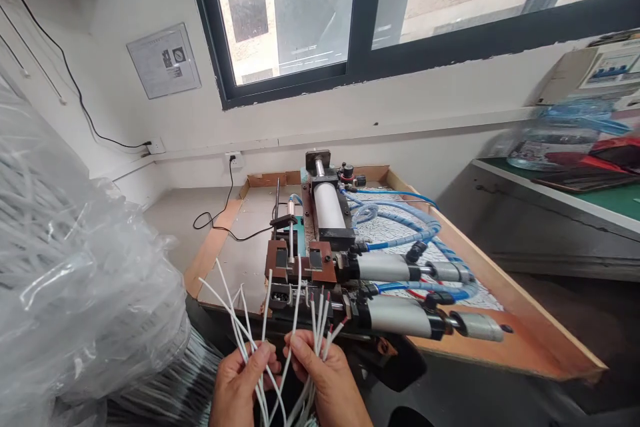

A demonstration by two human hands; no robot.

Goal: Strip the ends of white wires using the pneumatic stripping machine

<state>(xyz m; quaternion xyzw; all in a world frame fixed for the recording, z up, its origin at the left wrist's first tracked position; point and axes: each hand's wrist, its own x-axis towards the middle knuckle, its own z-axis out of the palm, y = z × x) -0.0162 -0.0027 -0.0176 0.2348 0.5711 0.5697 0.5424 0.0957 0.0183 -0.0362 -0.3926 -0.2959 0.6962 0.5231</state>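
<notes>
Several thin white cables [233, 315] are gripped in my left hand [245, 373], their ends fanning up and to the left. My right hand [323, 370] is closed on another bunch of white cables [320, 320], a few with reddish tips. One single cable [299, 287] rises from between my right thumb and fingers toward the pneumatic machine [300, 267]. Its top overlaps the gap between the machine's two brown blocks; I cannot tell whether it touches them. Both hands are close together, just in front of the machine.
Clear plastic wrapping [90, 267] over a big cable bundle fills the left side. Blue air hoses [400, 220] curl behind the metal cylinders [395, 315]. A wooden rim [500, 273] borders the bench. At right, a green-topped shelf [600, 197] holds a large plastic bottle [555, 133].
</notes>
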